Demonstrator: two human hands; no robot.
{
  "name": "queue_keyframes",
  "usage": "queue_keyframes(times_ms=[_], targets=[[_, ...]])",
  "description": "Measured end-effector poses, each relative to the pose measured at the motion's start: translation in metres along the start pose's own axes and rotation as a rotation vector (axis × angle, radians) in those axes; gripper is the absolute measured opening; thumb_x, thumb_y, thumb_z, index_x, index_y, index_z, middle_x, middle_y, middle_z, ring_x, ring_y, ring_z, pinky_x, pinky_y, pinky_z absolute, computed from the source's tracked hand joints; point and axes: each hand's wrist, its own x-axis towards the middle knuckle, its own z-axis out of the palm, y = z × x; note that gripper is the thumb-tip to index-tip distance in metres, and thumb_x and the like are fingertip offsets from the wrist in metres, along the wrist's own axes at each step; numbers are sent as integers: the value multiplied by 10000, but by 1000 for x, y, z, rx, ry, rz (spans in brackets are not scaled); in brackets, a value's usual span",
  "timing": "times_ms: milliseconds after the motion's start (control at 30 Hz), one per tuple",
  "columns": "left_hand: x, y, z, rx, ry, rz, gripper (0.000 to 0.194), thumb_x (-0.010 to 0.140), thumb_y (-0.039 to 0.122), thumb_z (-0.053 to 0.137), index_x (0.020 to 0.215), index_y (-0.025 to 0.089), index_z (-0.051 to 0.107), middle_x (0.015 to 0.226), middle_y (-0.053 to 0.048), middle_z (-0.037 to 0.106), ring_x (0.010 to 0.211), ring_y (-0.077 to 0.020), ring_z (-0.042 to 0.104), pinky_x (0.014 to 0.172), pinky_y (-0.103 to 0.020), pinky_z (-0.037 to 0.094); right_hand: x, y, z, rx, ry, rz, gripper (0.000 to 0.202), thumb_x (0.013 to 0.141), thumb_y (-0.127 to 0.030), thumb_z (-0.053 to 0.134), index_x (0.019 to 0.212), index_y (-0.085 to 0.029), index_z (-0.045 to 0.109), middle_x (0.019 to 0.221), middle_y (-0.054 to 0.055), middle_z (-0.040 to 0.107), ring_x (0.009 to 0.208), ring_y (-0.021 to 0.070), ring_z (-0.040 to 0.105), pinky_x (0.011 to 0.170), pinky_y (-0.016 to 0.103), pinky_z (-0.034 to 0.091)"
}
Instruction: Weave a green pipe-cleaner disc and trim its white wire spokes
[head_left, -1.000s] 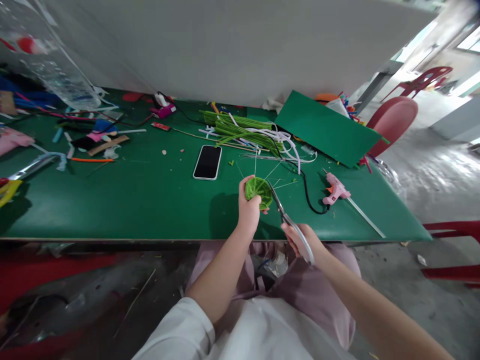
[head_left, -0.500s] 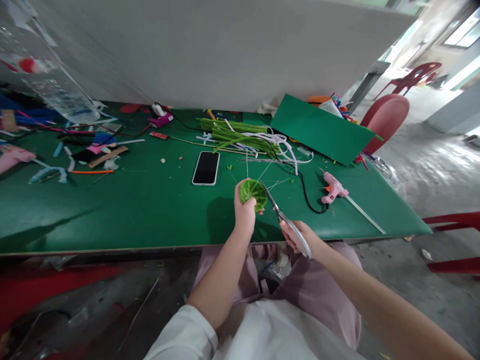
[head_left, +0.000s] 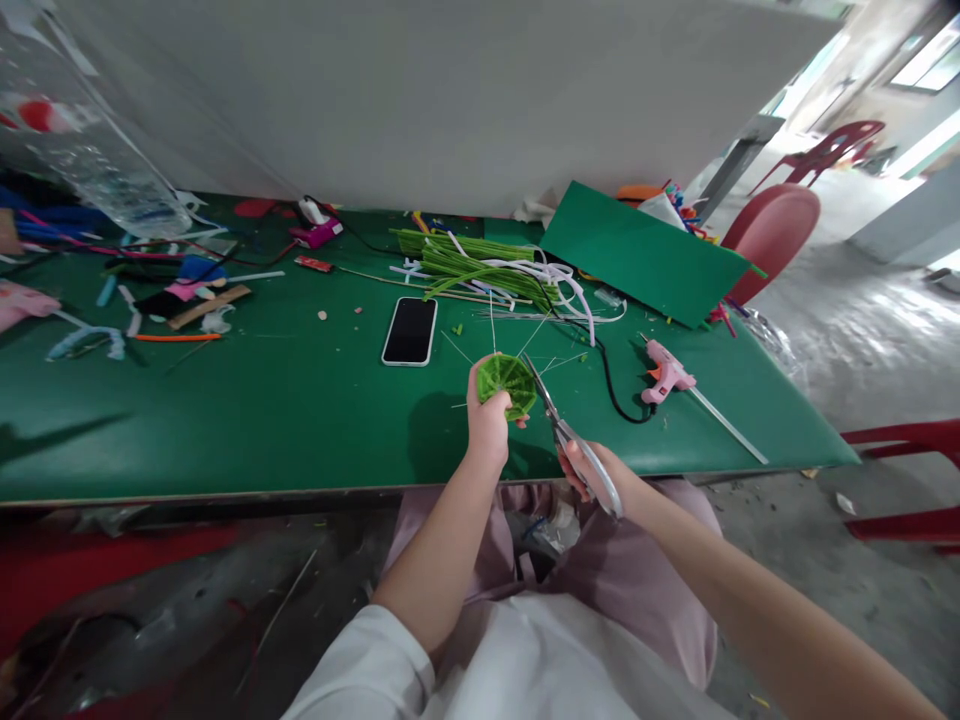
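Observation:
My left hand (head_left: 489,420) grips a round green woven piece (head_left: 511,380) just above the front part of the table, thumb pressed on its face. Thin pale wires stick out from the piece's edge. Scissors (head_left: 574,435) with grey handles are held in my right hand (head_left: 589,472), their blades pointing up and left beside the right edge of the green piece. Whether the blades touch a wire cannot be made out. Behind the piece lies a bundle of green stems (head_left: 480,262) mixed with white and lilac strips.
On the green table (head_left: 300,430) lie a phone (head_left: 409,331), a pink glue gun (head_left: 664,372) with its cord, and a green sheet (head_left: 637,250). A bottle (head_left: 105,160) and craft scraps occupy the left side. Red chairs (head_left: 772,235) stand at the right.
The green piece has turned slightly in my left hand, and its wires point in somewhat different directions. The scissors stay close to its right edge. The view has shifted a little.

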Motion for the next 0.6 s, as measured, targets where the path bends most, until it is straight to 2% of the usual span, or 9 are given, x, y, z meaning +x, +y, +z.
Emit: queue_keyframes(times_ms=[100,300,400,600], targets=[[0,0,-1,13,-8,-8,620,529,100,419,1132,242,460,677,37,525,386,-77,497,331,-193,373,-1,-7,0,25,-20,37,538,718,-710,370,565,-195,402,339,-72,355,288,63,313,314,199,263],[1,-3,-2,53,2,-3,589,532,106,420,1101,249,463,710,31,532,392,-70,499,326,-184,372,-4,-16,-1,-212,34,54,510,791,-628,336,547,-193,442,320,-40,410,291,89,390,347,212,302],[2,-5,-1,64,0,-3,576,536,102,423,1089,254,468,714,29,533,408,-69,505,337,-177,381,-4,-18,0,-300,96,23,504,797,-609,347,522,-196,434,336,-33,413,300,88,385,350,217,276],[3,-8,0,60,12,7,562,545,96,420,1082,253,469,702,28,524,416,-72,500,343,-173,382,-5,-28,-1,-423,103,11,490,827,-545,334,492,-199,427,341,-19,415,301,84,358,371,231,260]])
